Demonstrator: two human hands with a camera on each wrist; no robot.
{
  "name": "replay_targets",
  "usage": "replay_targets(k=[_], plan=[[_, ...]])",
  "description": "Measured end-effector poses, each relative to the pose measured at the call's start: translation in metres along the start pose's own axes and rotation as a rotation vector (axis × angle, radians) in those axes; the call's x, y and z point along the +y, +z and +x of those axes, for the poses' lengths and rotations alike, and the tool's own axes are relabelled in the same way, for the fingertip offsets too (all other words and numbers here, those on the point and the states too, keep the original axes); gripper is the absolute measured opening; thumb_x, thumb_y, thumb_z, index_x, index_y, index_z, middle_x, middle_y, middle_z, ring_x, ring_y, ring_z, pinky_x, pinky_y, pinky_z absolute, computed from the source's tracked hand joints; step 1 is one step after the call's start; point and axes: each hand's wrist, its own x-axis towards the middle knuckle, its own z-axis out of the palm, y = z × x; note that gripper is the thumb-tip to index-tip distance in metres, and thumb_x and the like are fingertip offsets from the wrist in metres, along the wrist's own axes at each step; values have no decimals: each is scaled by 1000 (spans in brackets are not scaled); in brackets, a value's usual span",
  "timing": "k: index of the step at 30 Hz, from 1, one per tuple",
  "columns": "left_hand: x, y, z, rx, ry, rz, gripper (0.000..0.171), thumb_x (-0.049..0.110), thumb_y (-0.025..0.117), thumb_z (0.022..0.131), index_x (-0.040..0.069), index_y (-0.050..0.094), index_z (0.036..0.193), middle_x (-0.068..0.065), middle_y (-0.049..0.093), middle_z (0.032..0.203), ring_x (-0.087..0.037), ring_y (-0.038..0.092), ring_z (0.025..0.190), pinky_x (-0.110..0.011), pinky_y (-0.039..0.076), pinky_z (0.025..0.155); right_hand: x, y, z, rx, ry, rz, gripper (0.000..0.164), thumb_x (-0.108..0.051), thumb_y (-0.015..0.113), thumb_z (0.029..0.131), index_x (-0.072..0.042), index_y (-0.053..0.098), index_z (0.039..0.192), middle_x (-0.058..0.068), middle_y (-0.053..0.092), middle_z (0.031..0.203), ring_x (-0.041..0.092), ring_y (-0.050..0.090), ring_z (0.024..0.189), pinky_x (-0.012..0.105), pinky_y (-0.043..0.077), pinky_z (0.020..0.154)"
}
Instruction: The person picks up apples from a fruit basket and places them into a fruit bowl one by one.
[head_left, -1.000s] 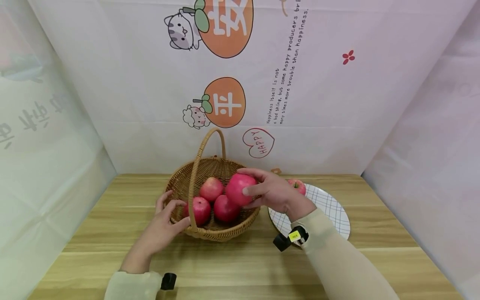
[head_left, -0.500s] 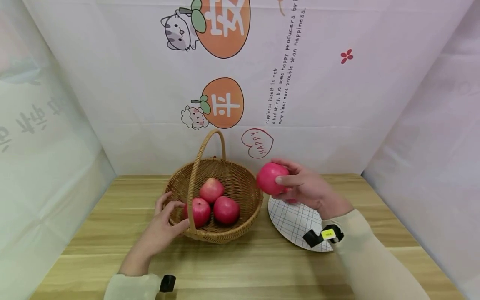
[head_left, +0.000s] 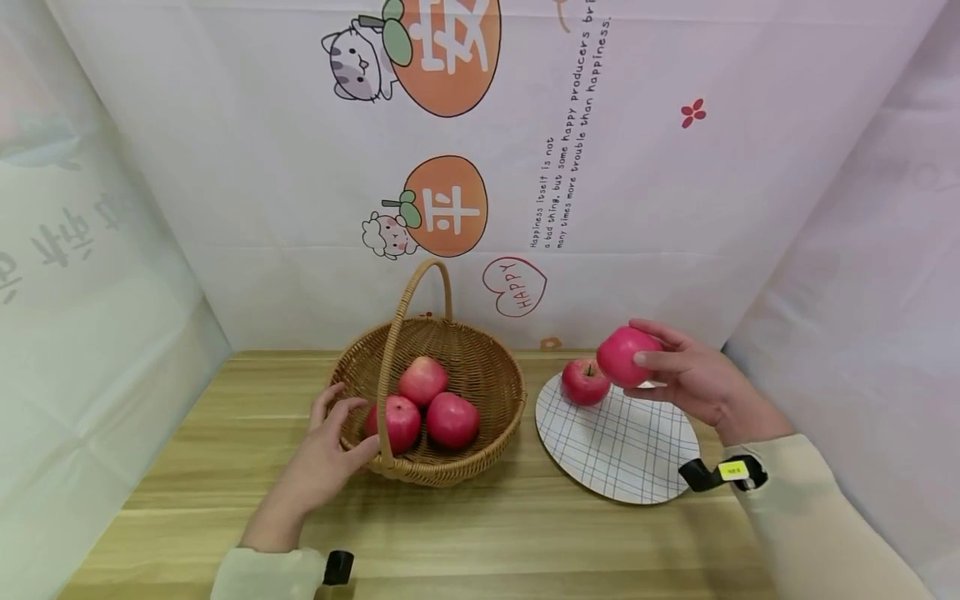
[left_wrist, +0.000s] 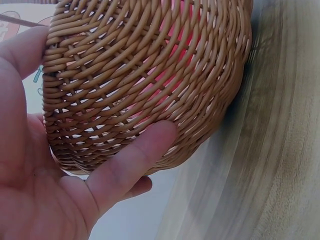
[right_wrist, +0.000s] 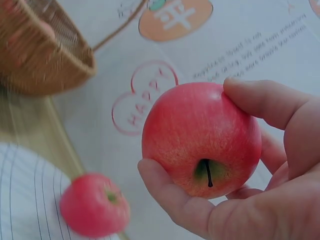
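My right hand (head_left: 693,379) grips a red apple (right_wrist: 200,137) between thumb and fingers, above the back right of a round plate (head_left: 622,454) with a thin grid pattern. A second apple (head_left: 585,382) sits on the plate at its back left. My left hand (head_left: 330,446) holds the rim of a wicker basket (head_left: 498,442) at its left side, thumb over the edge and fingers against the outer weave, as the left wrist view (left_wrist: 120,172) shows. Three more apples (head_left: 453,420) lie inside the basket, one partly behind its tall handle (head_left: 392,358).
Basket and plate stand side by side on a wooden table (head_left: 480,542). A printed white cloth (head_left: 615,167) hangs right behind the table's back edge, and pale cloth walls (head_left: 862,333) close off both sides.
My right hand has carried the apple up out of the basket and rightward over the plate, uncovering the apple there. My left hand has stayed at the basket rim.
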Motion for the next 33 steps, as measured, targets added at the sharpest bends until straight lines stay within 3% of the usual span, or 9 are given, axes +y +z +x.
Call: replay_targets(k=[9,18,21,26,33], plan=[[0,3,1,7,-17,41,57,31,65,96,6,45,142,-12,5,162,-29,62,95,-45,48,82,19,-29,-3,99,37,-87,64,-11,65,98,-19,35,154,16,19,150,38,49,112,56,49,89],[-2,3,1,10,-11,13,58,30,67,94,6,46,142,-12,5,162,-37,60,107,-48,47,87,43,-52,6,152,159,-28,75,-14,67,97,-20,26,159,20,9,154,46,41,117,56,45,95],[-2,3,1,2,-18,9,60,30,67,94,6,44,143,-11,5,162,-35,60,102,-46,48,86,52,-57,9,176,205,0,79,-12,67,97,-20,21,161,21,11,153,45,37,119,56,45,96],[-3,3,2,-4,-19,14,61,30,67,94,6,43,144,-12,5,162,-31,61,98,-44,48,84,66,-66,13,215,239,-57,82,-14,67,97,-17,16,161,26,17,150,38,46,109,53,48,93],[-3,1,2,3,2,-2,62,30,67,94,4,42,145,-14,5,161,-40,58,111,-48,47,88,74,-73,21,265,273,-101,88,-18,74,92,-17,19,161,26,26,146,33,49,102,48,51,88]])
